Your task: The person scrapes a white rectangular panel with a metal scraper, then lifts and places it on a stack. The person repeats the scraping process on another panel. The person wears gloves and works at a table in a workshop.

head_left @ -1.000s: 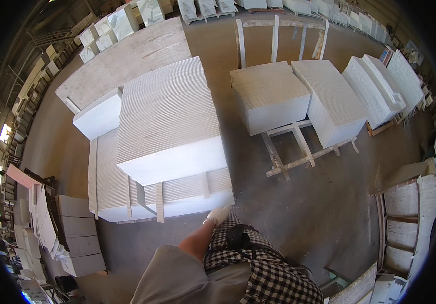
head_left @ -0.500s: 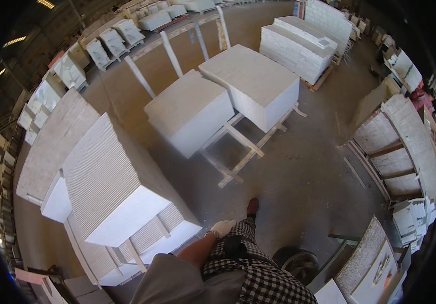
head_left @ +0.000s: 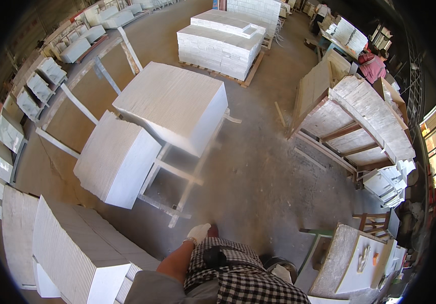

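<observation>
My left hand (head_left: 199, 233), in a white glove, hangs in front of my left thigh beside the checked black-and-white cloth (head_left: 251, 276) I wear. Nothing shows in it, and its fingers are too blurred and small to tell apart. My right hand is out of view. Ahead on the left, two stacks of pale slabs, a smaller one (head_left: 117, 158) and a larger one (head_left: 175, 104), rest on a timber frame (head_left: 177, 175). Nearer on my left stands another stack of thin slabs (head_left: 71, 248), on edge. My hand touches none of these.
At the right a work table (head_left: 324, 268) carries a white board with gloves (head_left: 364, 258) and an orange item (head_left: 375, 259). A dark round bin (head_left: 281, 266) stands by my right leg. Beyond are a wooden crate (head_left: 359, 119), a palletised block stack (head_left: 218, 48) and a person in pink (head_left: 372, 66).
My view has swung to the right and I have moved forward. The stacks have shifted left in view, and the crate and work table show more fully. My left hand still hangs by my thigh.
</observation>
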A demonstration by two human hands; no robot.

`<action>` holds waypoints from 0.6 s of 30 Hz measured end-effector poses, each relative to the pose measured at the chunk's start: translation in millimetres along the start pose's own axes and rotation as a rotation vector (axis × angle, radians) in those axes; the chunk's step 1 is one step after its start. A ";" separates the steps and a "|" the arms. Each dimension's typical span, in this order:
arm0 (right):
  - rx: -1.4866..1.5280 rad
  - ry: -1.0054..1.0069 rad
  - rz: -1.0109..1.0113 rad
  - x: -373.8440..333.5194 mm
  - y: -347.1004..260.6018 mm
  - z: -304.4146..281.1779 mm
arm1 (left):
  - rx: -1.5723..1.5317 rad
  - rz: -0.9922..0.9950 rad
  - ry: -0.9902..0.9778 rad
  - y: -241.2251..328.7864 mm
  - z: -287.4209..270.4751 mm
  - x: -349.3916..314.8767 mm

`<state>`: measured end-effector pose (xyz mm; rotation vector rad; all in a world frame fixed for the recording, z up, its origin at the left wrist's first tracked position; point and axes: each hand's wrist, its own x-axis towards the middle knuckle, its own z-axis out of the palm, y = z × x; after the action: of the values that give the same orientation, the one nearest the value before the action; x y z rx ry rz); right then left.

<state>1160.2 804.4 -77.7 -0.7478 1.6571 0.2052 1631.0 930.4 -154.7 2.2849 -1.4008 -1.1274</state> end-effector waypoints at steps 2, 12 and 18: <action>0.064 -0.075 -0.042 18.6 -19.5 -2.3 | -0.003 0.019 0.011 3.6 -24.1 24.7; -0.348 -0.085 -0.087 110.8 -182.7 -51.8 | -0.015 -0.095 0.137 16.1 -75.0 110.0; -1.220 -0.207 -0.447 177.2 -375.7 -132.7 | -0.200 -0.373 0.322 47.8 -46.0 152.2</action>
<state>1258.9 380.9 -110.6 -1.8906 0.9967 0.9717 1669.7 769.9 -171.7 2.4971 -0.7323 -0.8857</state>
